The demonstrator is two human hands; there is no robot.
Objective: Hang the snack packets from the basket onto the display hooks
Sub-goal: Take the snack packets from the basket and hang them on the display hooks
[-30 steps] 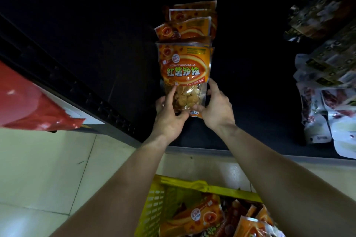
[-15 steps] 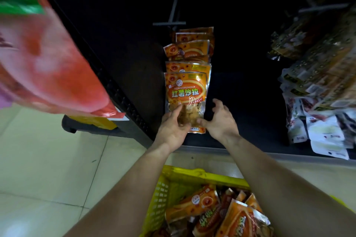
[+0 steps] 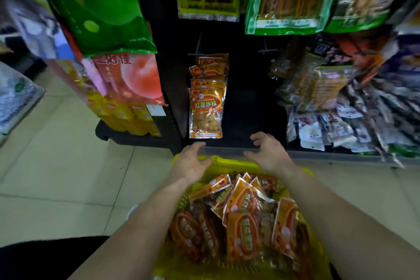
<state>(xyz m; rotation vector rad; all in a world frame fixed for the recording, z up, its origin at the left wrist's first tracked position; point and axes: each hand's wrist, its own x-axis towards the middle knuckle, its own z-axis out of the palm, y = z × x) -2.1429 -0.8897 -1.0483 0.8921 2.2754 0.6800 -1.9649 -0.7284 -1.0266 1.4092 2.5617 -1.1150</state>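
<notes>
Head view: left hand (image 3: 191, 163) and right hand (image 3: 269, 154) hover empty, fingers loosely spread, over the far rim of the yellow basket (image 3: 227, 162). Snack packets (image 3: 241, 199) lie heaped just beneath the wrists, and the hung packets (image 3: 205, 111) dangle just beyond the fingertips. The next grab likely goes best taking a top packet by its header, keeping the hole clear.

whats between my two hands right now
In the head view, only the far rim of the yellow basket and the grey shelf edge lie between the left hand and the right hand.
</notes>
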